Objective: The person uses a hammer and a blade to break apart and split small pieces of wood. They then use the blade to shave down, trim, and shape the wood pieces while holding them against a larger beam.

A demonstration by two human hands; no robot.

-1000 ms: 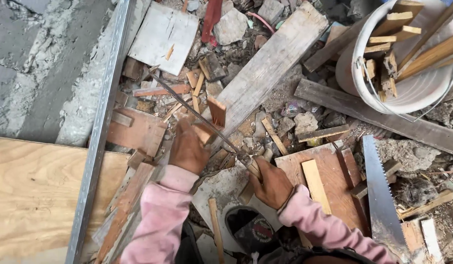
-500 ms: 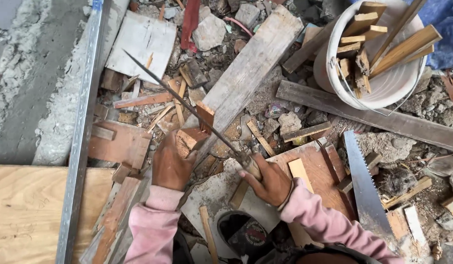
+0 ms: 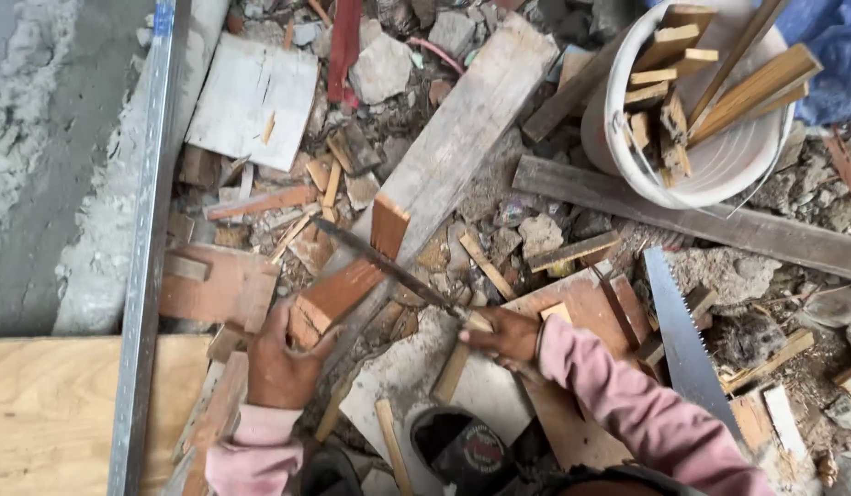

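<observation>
I see no packages, signs or screens among the rubble. The nearest thing to a label is a round dark patch with red and pale marks (image 3: 472, 456) on the black shoe toe below, between my two arms.

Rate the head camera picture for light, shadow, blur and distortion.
Head view: soft, even daylight, no glare, only faint shadows under the scrap wood. The long blade in the right hand looks slightly smeared; the left hand, the reddish block it grips and the white bucket stay fairly sharp. Straight edges bow slightly near the borders.
</observation>
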